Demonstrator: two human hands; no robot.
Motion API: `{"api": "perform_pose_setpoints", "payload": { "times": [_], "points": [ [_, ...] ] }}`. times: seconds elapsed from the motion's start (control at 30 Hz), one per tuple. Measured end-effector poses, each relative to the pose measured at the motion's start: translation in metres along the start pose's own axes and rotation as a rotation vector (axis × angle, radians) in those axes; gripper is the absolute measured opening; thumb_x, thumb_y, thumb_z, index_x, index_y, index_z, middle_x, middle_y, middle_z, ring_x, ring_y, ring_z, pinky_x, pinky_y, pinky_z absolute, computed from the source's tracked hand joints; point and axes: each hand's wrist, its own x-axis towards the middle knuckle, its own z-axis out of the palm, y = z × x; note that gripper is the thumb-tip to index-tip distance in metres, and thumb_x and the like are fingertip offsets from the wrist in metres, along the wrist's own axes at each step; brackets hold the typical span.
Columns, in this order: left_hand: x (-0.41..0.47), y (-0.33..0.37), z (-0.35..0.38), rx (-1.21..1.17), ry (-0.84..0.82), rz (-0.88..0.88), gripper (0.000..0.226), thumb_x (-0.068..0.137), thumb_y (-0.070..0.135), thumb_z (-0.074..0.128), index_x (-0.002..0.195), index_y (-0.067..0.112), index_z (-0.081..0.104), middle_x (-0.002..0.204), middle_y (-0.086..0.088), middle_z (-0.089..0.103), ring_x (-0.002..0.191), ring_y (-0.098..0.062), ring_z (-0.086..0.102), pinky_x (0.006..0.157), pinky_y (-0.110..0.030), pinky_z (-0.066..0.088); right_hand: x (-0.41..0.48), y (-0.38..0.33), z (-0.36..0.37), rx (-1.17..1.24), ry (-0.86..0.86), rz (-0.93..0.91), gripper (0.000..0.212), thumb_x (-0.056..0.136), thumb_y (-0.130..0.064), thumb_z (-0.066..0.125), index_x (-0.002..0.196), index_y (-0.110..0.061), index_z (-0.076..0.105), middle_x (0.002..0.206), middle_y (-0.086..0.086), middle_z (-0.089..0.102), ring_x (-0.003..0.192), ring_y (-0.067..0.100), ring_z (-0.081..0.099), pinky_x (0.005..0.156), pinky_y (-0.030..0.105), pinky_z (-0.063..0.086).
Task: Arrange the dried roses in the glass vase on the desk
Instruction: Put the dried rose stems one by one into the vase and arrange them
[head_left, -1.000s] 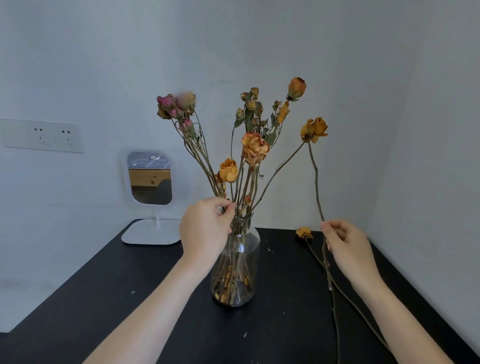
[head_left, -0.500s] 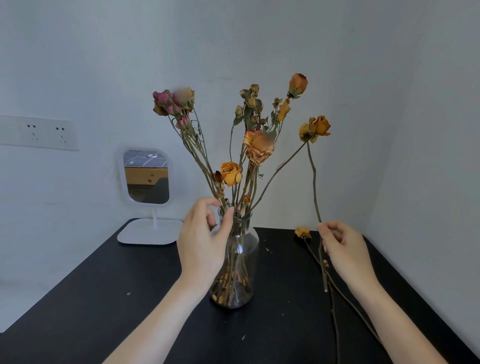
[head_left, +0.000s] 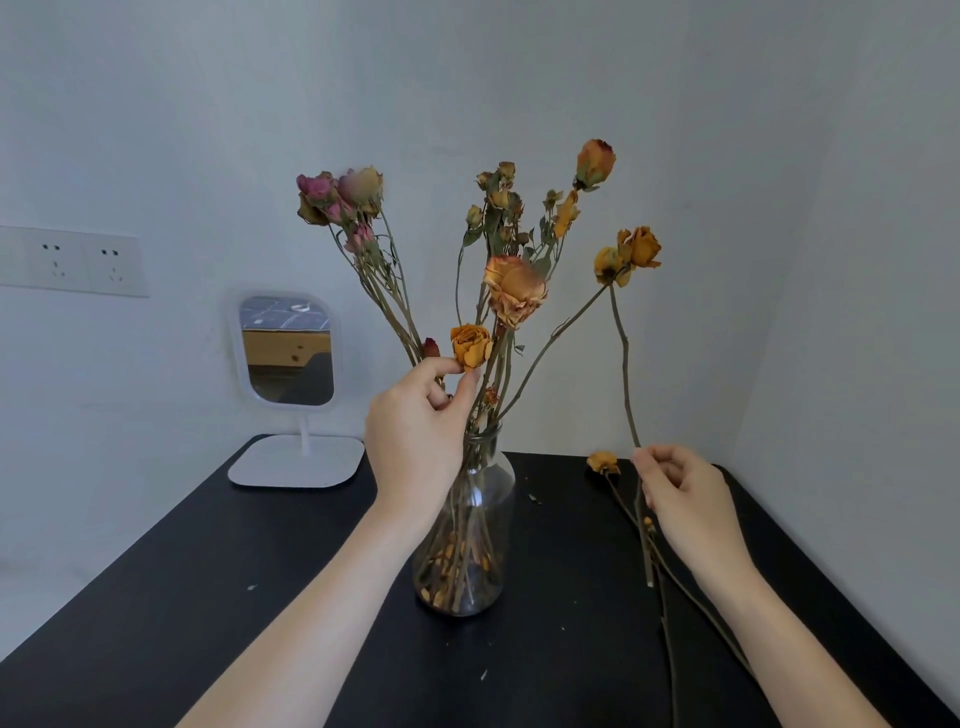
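At the centre of the matte black tabletop (head_left: 208, 597) stood a clear, round-shouldered glass vase (head_left: 475, 525) crowded with dried roses (head_left: 514, 288), thin brown stems fanning up to papery orange, yellow and faded pink heads. The left hand (head_left: 415, 441), at 10 o'clock from the vase mouth, pinched a small crumpled orange rose (head_left: 470, 345) between thumb and fingertips. At 3 o'clock the right hand (head_left: 685, 499) was closed on a single bare-stemmed rose (head_left: 641, 248), held upright above another loose rose (head_left: 602, 461) lying flat.
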Motion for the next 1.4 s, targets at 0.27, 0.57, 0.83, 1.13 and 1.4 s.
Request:
{"api": "perform_pose_setpoints", "payload": {
  "times": [0.27,0.57,0.83,1.13,1.4],
  "points": [
    [-0.041,-0.027,-0.012,0.065,0.006,-0.048,0.019,0.079,0.038,0.062,0.089,0.024,0.053,0.052,0.007,0.045,0.049,-0.011,0.048,0.053,-0.020,0.042,0.003,-0.007,0.001,0.045,0.012,-0.019,0.010,0.093,-0.027,0.050,0.093,-0.021,0.058,0.065,-0.010,0.055,0.060,0.002,0.052,0.057,0.016,0.036],
    [-0.029,-0.046,0.014,0.120,-0.306,-0.285,0.064,0.069,0.045,0.074,0.119,0.016,0.049,0.118,0.001,0.057,0.112,-0.016,0.051,0.095,-0.040,0.046,0.008,-0.048,0.007,0.228,-0.022,-0.187,0.011,0.096,-0.025,0.042,0.090,-0.025,0.052,0.064,-0.004,0.053,0.053,-0.003,0.052,0.056,0.015,0.044],
    [-0.019,-0.050,0.013,-0.079,-0.404,-0.343,0.047,0.068,0.040,0.078,0.102,0.036,0.046,0.093,0.029,0.050,0.087,0.011,0.048,0.068,-0.006,0.031,0.017,-0.079,0.032,0.220,-0.059,-0.384,0.016,0.098,-0.020,0.039,0.085,-0.028,0.045,0.066,-0.003,0.056,0.055,0.000,0.052,0.053,0.011,0.042],
    [-0.020,-0.054,0.014,-0.214,-0.470,-0.399,0.049,0.066,0.039,0.079,0.107,0.036,0.054,0.110,0.017,0.062,0.104,0.000,0.055,0.075,-0.013,0.039,0.020,-0.078,0.057,0.001,-0.100,-0.431,0.008,0.097,-0.020,0.041,0.095,-0.017,0.048,0.072,-0.002,0.057,0.061,0.005,0.054,0.059,0.016,0.047],
    [-0.024,-0.051,0.013,-0.282,-0.493,-0.393,0.051,0.068,0.030,0.079,0.113,0.029,0.055,0.110,0.013,0.064,0.104,-0.002,0.058,0.080,-0.017,0.044,0.017,-0.070,0.067,-0.312,-0.196,-0.404,0.013,0.093,-0.024,0.053,0.099,-0.016,0.060,0.070,-0.014,0.053,0.064,0.002,0.056,0.059,0.012,0.046]
  ]
}}
